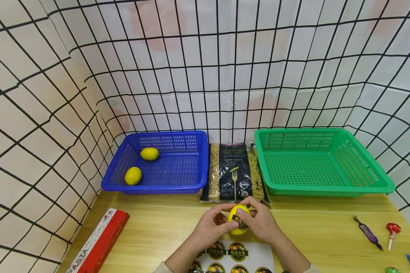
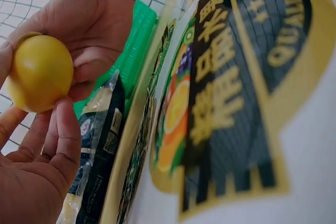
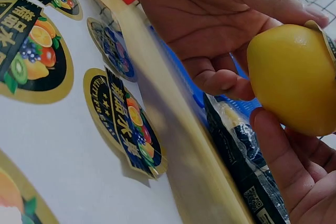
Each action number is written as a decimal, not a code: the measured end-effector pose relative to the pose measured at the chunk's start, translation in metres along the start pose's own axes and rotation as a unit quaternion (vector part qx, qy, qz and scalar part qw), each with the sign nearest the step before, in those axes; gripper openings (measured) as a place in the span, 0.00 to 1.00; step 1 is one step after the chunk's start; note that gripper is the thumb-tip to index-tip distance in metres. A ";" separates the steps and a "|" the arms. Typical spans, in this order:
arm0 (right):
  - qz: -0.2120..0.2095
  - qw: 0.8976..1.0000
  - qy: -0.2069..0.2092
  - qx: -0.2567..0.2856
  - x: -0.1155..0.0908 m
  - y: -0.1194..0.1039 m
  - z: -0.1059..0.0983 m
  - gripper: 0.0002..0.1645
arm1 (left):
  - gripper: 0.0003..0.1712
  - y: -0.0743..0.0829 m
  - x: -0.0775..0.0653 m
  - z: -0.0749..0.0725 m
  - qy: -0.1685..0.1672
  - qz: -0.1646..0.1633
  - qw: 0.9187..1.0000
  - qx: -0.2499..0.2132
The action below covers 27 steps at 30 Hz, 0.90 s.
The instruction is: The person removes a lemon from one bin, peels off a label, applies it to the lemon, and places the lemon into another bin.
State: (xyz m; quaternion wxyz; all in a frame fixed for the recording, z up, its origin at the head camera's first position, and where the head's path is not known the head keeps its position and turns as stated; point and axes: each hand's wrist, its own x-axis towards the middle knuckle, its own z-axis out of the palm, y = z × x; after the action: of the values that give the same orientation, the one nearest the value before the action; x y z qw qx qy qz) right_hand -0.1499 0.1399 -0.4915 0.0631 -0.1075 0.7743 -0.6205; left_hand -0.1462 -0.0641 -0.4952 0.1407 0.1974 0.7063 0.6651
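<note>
A yellow lemon (image 1: pixel 234 228) is held between both hands above the near middle of the table. My left hand (image 1: pixel 206 225) grips its left side, the thumb low on the front. Opposite, my right hand (image 1: pixel 262 224) holds it with the thumb on a round black-and-gold sticker (image 1: pixel 240 222) on the lemon's front. In the right wrist view one edge of that sticker (image 3: pixel 329 41) stands off the lemon's skin (image 3: pixel 291 77). Below the hands lies a white sheet of fruit stickers (image 1: pixel 259 251), partly covered by the forearms.
Two lemons (image 1: pixel 133 176) lie in the blue basket (image 1: pixel 160 188) at the back left. A penne bag (image 1: pixel 235 174) lies between it and the green basket (image 1: pixel 328 189). A red pasta box (image 1: pixel 99 242) is at left; a purple-wrapped candy (image 1: pixel 368 233) and a red lollipop (image 1: pixel 393 228) are at right.
</note>
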 end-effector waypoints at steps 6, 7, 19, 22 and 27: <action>-0.016 0.999 0.021 -0.031 0.001 0.002 0.001 0.08 | 0.28 0.001 0.000 0.001 -0.001 -0.013 1.000 -0.003; -0.013 0.999 0.024 -0.033 0.001 0.002 0.001 0.08 | 0.28 0.001 0.000 0.002 -0.001 -0.014 1.000 -0.002; -0.032 0.994 0.059 -0.090 -0.001 0.001 0.011 0.13 | 0.18 0.002 -0.001 0.005 0.019 -0.048 0.998 -0.037; -0.030 0.992 0.073 -0.100 0.000 0.003 0.012 0.14 | 0.17 0.001 -0.001 0.004 0.017 -0.046 0.998 -0.034; -0.028 0.990 0.085 -0.111 0.001 0.005 0.013 0.15 | 0.16 0.000 -0.001 0.002 0.012 -0.027 0.999 -0.025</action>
State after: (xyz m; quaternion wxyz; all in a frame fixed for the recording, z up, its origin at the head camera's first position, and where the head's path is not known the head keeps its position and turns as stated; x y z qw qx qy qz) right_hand -0.1484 0.1282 -0.4993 -0.0323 -0.0825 0.8374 -0.5394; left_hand -0.1448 -0.0626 -0.4954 0.1549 0.1663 0.6962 0.6809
